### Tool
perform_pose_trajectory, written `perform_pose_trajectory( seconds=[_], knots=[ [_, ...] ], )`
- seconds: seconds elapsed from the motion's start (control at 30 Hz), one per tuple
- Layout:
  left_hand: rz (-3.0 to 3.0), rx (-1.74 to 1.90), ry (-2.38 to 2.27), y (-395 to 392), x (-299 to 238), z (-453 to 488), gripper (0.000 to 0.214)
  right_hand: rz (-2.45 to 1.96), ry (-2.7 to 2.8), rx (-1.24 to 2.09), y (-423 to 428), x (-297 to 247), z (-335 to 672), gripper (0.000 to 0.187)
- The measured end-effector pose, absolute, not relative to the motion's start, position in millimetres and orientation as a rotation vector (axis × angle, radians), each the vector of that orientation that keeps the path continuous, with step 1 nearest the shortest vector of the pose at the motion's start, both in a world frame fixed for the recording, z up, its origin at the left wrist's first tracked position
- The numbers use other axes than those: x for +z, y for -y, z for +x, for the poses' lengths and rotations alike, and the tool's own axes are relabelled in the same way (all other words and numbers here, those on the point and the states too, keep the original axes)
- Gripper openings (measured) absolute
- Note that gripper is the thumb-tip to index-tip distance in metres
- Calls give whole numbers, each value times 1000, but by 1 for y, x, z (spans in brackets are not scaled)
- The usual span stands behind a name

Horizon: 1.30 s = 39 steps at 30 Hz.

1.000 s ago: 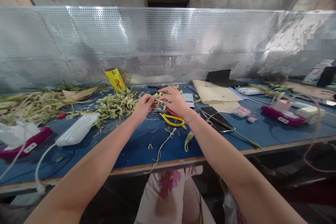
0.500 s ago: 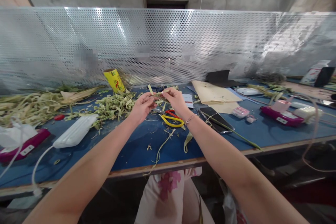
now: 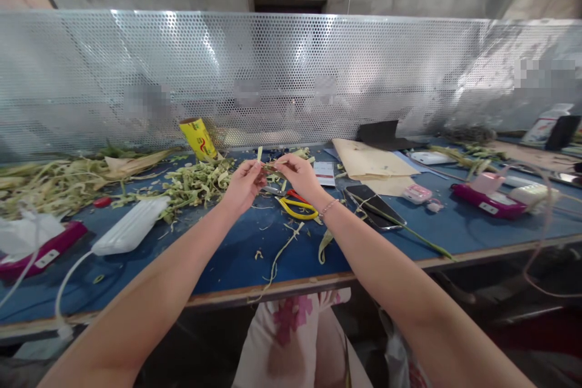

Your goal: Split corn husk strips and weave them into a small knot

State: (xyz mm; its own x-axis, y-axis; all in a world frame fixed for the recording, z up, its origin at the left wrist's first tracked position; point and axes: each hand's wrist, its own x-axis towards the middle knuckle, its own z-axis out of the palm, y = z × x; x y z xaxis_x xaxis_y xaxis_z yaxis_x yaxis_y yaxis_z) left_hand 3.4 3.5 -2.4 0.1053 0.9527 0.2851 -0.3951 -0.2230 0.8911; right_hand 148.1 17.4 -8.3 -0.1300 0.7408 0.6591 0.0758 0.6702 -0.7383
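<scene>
My left hand (image 3: 247,184) is closed in a pinch on a pale green plant strip (image 3: 259,153), whose end sticks up above the fingers. My right hand (image 3: 296,173) comes in close from the other side, its fingers also pinched on the strip's stretch between the hands. Fine detail of the strip there is too small to make out. Just below the hands lie scissors (image 3: 297,208) with yellow and red handles. A pile of curled plant strips (image 3: 200,185) lies left of my left hand. A small white card (image 3: 324,174) is right of my right hand.
A yellow tube (image 3: 199,138) leans by the perforated metal screen (image 3: 291,73). Left are a white power strip (image 3: 131,227) and a purple tissue box (image 3: 50,248). Right are a phone (image 3: 375,207), brown paper (image 3: 373,159) and a pink case (image 3: 416,193). The table's front edge (image 3: 273,291) runs before me.
My right hand has shifted slightly left, nearer my left hand, and its fingers have moved along the strip. The strip's free end now points more upright. Table items stay put.
</scene>
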Motion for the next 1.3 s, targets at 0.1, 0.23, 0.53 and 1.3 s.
perform_pose_trajectory(
  seconds=[0.1,0.23,0.53,1.3],
  knots=[
    [1143,1401,-679,-4,-1,2,25,-636,1769,510,-15,-8,151,12],
    [1182,1350,-694,-5,0,-1,23,-533,1952,278,-16,-7,154,13],
    [1360,1230,-671,-1,2,-1,22,-588,2075,50,-9,-6,160,21],
    [2189,1387,-1088,-2,-2,-1,24,-740,1631,708,-18,-12,143,9]
  ],
)
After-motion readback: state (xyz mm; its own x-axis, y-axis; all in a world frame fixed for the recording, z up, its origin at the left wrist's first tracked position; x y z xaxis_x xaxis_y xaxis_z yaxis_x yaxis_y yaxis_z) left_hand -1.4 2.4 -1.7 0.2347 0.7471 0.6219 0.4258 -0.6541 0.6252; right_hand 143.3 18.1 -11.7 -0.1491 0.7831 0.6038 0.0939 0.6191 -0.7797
